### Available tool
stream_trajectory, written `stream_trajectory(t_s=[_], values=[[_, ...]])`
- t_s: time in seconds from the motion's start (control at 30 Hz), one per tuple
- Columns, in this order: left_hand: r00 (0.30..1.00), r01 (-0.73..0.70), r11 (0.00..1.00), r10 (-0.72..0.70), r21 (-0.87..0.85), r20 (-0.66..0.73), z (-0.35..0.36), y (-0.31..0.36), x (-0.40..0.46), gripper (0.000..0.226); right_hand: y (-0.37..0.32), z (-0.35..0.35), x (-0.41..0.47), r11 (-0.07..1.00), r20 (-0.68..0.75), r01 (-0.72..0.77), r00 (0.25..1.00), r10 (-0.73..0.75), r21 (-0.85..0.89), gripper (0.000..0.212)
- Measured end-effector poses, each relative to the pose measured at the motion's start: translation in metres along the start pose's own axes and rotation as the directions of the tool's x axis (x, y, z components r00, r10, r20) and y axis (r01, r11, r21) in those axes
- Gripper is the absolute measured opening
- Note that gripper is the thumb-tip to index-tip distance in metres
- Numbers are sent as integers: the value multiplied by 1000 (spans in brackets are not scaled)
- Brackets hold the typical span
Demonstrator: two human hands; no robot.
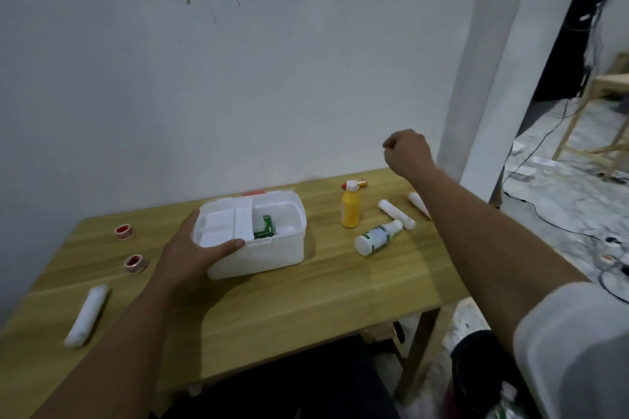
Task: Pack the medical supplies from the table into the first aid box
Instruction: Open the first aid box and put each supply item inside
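Note:
The white first aid box [272,253] stands open at the table's middle, with a white inner tray on its left half and a green packet [265,228] inside. My left hand [194,248] grips the box's left front corner, thumb on the rim. My right hand [406,150] hangs in the air above the table's far right, fingers curled with nothing seen in them. To the right of the box stand a yellow bottle [350,211], a lying white bottle [376,238] and two white bandage rolls [396,213] [418,202]. Left of the box lie two red tape rolls [122,231] [135,263] and another bandage roll [87,315].
The wooden table [306,299] stands against a white wall. A small red-and-gold item [355,184] lies behind the yellow bottle. Right of the table, cables cross the floor beside a white pillar [483,112] and a wooden frame.

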State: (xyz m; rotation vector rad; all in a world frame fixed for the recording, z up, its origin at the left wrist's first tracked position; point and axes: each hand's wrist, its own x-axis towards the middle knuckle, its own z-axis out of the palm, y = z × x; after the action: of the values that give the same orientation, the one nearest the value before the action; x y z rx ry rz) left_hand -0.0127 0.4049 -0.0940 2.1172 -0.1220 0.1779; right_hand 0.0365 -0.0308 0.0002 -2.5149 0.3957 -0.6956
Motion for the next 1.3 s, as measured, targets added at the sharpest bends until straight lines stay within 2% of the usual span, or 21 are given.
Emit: stream_trajectory(t_s=[0.1, 0.17, 0.27, 0.33, 0.4, 0.43, 0.57, 0.63, 0.67, 0.77, 0.8, 0.9, 1.0, 1.07, 1.17, 1.3], values=[[1000, -24, 1000, 24, 10, 10, 3, 6, -2, 88, 66, -11, -4, 961, 7, -195, 980, 200, -197, 21], [1000, -23, 1000, 23, 3, 0, 7, 10, -3, 93, 101, -12, -13, 905, 20, -285, 952, 306, -317, 16], [1000, -24, 1000, 24, 0, -19, 10, 16, -4, 96, 139, -4, -24, 846, 55, -308, 929, 366, -436, 27], [1000, -6, 1000, 6, 4, -13, 10, 19, -5, 108, 159, 5, -30, 831, 61, -302, 927, 371, -467, 31], [1000, 27, 1000, -27, 6, -4, 9, 24, -7, 120, 171, 11, -33, 826, 32, -283, 939, 341, -488, 32], [999, 33, 999, -33, -3, 0, 8, 26, -7, 120, 173, 11, -33, 829, 19, -270, 947, 319, -489, 32], [999, 35, 999, -34, -32, 27, 9, 33, -7, 95, 151, -3, -15, 901, -31, -238, 970, 243, -362, 22], [999, 38, 998, -37, -39, 32, 12, 31, -5, 78, 120, -17, -2, 952, -42, -155, 988, 149, -265, 23], [999, 40, 998, -39, -38, 26, 12, 27, -3, 78, 101, -24, 3, 972, -44, -94, 995, 86, -213, 27], [999, 32, 999, -32, -9, 21, 8, 13, 4, 118, 30, -38, 7, 994, 23, 105, 994, -104, -41, 44], [999, 34, 999, -34, -6, 21, 6, 11, 5, 124, 6, -40, 5, 986, 72, 168, 983, -167, 3, 46], [999, 35, 999, -35, -9, 21, 5, 11, 4, 125, -62, -39, -11, 955, 317, 273, 901, -295, 113, 47], [999, 41, 999, -41, -6, 22, 5, 11, 5, 129, -110, -23, -37, 931, 569, 348, 745, -348, 113, 43], [999, 42, 999, -42, -5, 20, 5, 9, 6, 122, -130, -7, -52, 888, 647, 459, 669, -365, 26, 40], [1000, 25, 1000, -25, -7, 5, 7, 8, 6, 113, -149, 19, -69, 794, 706, 600, 604, -370, -98, 40], [1000, 16, 1000, -17, -18, -10, 12, 9, 7, 112, -160, 52, -79, 807, 750, 589, 552, -364, -43, 38]])
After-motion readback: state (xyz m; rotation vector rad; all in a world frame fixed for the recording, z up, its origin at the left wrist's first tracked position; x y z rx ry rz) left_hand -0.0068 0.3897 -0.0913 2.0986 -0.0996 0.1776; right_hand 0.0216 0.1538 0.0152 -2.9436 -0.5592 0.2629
